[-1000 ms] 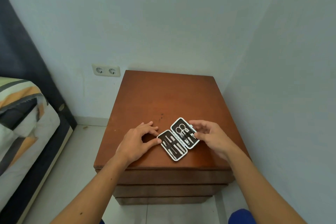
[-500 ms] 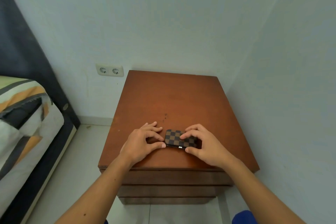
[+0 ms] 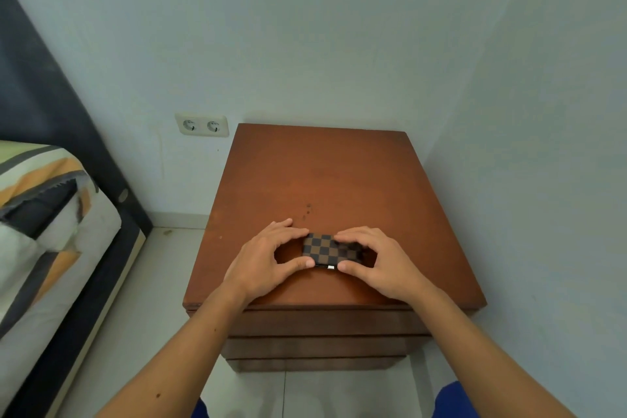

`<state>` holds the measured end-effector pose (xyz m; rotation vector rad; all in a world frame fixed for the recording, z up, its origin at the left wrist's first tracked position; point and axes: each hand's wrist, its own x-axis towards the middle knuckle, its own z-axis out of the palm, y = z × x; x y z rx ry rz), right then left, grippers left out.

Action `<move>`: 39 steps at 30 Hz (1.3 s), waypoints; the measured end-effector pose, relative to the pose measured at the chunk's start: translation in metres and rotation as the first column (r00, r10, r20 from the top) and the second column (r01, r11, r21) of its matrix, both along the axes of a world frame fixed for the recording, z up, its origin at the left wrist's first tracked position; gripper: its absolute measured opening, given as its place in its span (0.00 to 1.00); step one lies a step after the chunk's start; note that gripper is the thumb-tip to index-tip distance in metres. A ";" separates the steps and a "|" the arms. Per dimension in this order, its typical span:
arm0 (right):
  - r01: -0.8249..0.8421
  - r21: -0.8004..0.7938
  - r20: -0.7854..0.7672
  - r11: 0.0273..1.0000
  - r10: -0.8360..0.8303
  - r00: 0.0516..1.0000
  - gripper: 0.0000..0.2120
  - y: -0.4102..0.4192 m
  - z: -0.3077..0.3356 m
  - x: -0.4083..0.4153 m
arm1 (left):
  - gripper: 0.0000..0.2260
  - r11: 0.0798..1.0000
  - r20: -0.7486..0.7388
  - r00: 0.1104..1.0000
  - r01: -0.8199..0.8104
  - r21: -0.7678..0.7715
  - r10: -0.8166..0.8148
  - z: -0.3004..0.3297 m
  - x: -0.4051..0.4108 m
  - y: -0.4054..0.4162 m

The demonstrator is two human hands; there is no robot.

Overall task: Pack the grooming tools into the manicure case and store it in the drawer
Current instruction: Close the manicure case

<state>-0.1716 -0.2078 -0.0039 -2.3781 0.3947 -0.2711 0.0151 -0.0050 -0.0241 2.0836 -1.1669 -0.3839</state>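
The manicure case (image 3: 322, 249) lies closed on the wooden nightstand (image 3: 322, 173), near its front edge, showing a brown and black checkered cover and a small metal clasp at its front side. My left hand (image 3: 268, 260) grips the case's left end with thumb and fingertips. My right hand (image 3: 376, 261) covers the right end, fingers laid over the top and thumb against the front edge. No grooming tools are visible; the case hides its inside. The drawer fronts (image 3: 322, 332) below the top are shut.
A wall runs close along the nightstand's right side and another behind it, with a double socket (image 3: 202, 125) to the left. A bed with a striped cover (image 3: 44, 231) stands at the left, across a strip of tiled floor (image 3: 152, 316).
One second ago the case lay open with the tools showing. It was folded shut half a second ago, and both hands have since stayed pressed on it.
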 end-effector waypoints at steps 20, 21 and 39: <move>0.008 -0.101 -0.066 0.995 -0.015 0.998 0.29 0.010 -0.003 0.002 | 0.30 0.997 0.179 0.983 0.014 0.075 -0.027 0.008 -0.009 0.000; 0.026 -0.110 -0.061 0.994 -0.033 0.998 0.30 0.014 -0.001 0.001 | 0.31 0.997 0.240 0.970 0.022 0.076 -0.039 0.009 -0.012 0.002; 0.703 0.188 -0.054 0.686 -0.707 0.705 0.69 -0.006 -0.054 -0.154 | 0.52 0.842 -0.104 0.837 -0.540 0.010 0.538 -0.026 -0.043 0.137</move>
